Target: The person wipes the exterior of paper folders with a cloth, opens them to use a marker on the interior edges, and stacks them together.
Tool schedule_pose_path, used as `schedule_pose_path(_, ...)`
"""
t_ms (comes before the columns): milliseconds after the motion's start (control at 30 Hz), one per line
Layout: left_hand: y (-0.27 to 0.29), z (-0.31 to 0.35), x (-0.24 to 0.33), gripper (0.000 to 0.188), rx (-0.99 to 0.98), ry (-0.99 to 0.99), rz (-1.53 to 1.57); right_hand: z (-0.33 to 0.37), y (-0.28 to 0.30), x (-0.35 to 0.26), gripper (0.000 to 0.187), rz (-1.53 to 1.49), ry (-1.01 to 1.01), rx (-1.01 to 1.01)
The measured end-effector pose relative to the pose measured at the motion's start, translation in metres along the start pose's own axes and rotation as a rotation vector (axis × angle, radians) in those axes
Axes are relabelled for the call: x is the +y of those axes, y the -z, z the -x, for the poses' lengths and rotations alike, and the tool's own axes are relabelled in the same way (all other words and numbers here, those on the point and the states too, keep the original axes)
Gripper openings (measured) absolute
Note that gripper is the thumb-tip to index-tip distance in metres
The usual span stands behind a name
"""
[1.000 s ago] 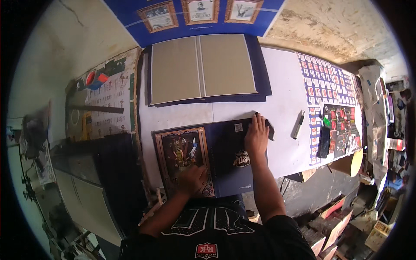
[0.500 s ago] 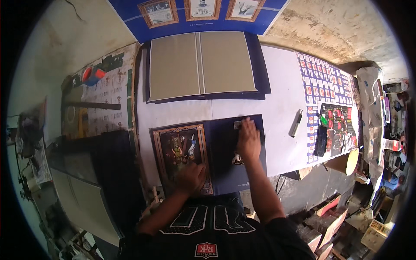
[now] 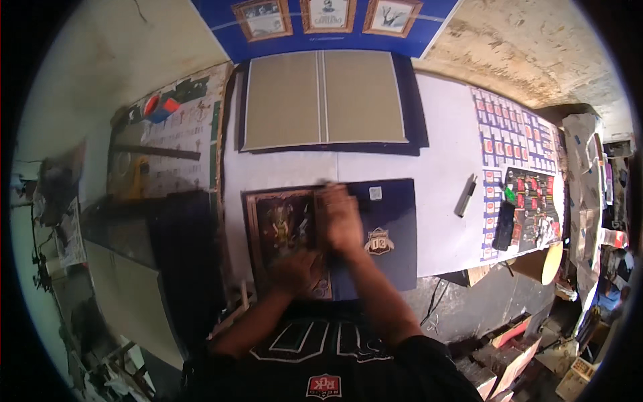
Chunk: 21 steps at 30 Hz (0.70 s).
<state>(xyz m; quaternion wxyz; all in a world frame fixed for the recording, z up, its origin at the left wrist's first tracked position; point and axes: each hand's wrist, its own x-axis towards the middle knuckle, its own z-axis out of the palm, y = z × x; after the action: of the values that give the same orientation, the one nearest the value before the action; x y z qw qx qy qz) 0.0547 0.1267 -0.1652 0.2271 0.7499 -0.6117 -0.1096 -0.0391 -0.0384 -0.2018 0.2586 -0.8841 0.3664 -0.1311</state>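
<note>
A dark blue book cover (image 3: 395, 214) lies spread on the white tabletop in front of me. Its left half carries a framed picture (image 3: 284, 221) with a brown ornate border; the right half has a shield-shaped emblem and a small pale label. My right hand (image 3: 341, 218) lies along the middle fold, fingers stretched out and slightly blurred by motion. On the lower part of the framed picture rests my left hand (image 3: 295, 268), its fingers curled in; whatever is under them is hidden.
Behind the cover lies an open case with beige board panels (image 3: 288, 100), below a blue poster (image 3: 321, 33). To the right are a cutter-like tool (image 3: 467, 196), a black phone-like object (image 3: 505, 226) and printed sheets (image 3: 512, 134). A dark strip (image 3: 157, 152) lies on the left table.
My right hand has slid left from the right half of the cover to the middle fold, uncovering the emblem and label. My left hand stays on the framed picture. The whole view has shifted slightly.
</note>
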Motion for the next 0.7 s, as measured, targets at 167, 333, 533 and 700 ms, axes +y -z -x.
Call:
schedule_pose_path(167, 0.014, 0.013, -0.007, 0.03, -0.108, 0.122, 0.128, 0.005, 0.057, 0.004, 0.056, 0.28, -0.065, -0.231)
schedule_pose_path(333, 0.032, 0.027, 0.028, 0.044, -0.507, -0.026, 0.17, 0.008, 0.054, 0.098, 0.051, 0.437, -0.003, 0.346)
schedule_pose_path(533, 0.014, 0.064, 0.018, 0.064, -0.399, -0.151, 0.112, 0.096, 0.026, -0.003, 0.06, 0.2, 0.198, -0.277)
schedule_pose_path(700, 0.012, 0.042, 0.022, 0.063, -0.285, -0.197, 0.074, 0.032, 0.127, 0.076, 0.05, 0.338, -0.128, 0.128)
